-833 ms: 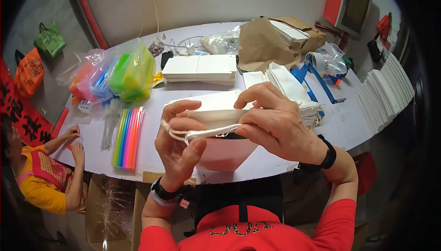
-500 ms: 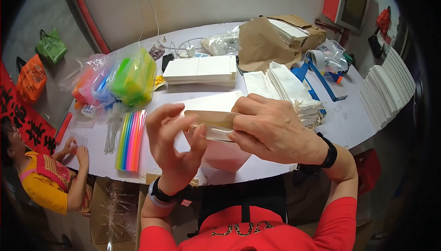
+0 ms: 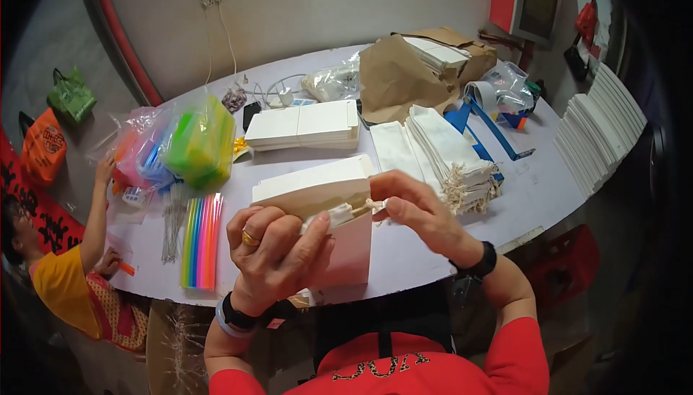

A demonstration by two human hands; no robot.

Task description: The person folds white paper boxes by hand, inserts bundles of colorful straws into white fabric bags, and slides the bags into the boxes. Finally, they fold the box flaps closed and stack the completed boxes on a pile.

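Note:
An open white box (image 3: 352, 254) stands upright at the table's near edge, its lid flap (image 3: 310, 180) raised at the far side. Over its opening, my left hand (image 3: 278, 250) is closed around a white cloth drawstring pouch (image 3: 339, 214), which is bunched up and partly hidden by the fingers. My right hand (image 3: 426, 218) pinches the pouch's knotted cord (image 3: 375, 206) at the box's right corner. Whether the pouch's lower end is inside the box cannot be seen.
Left lie coloured straws (image 3: 201, 243), thin wire brushes (image 3: 173, 222) and bagged coloured straws (image 3: 198, 142). Behind the box is a stack of flat white boxes (image 3: 303, 124); to its right, pouches (image 3: 447, 142) and a blue tape dispenser (image 3: 502, 124). A co-worker's arm (image 3: 94, 214) reaches toward the bags.
My left hand, earlier spread beside the box opening, now grips the pouch. My right hand has left the box's top edge and holds the cord. The co-worker's arm has stretched toward the bags.

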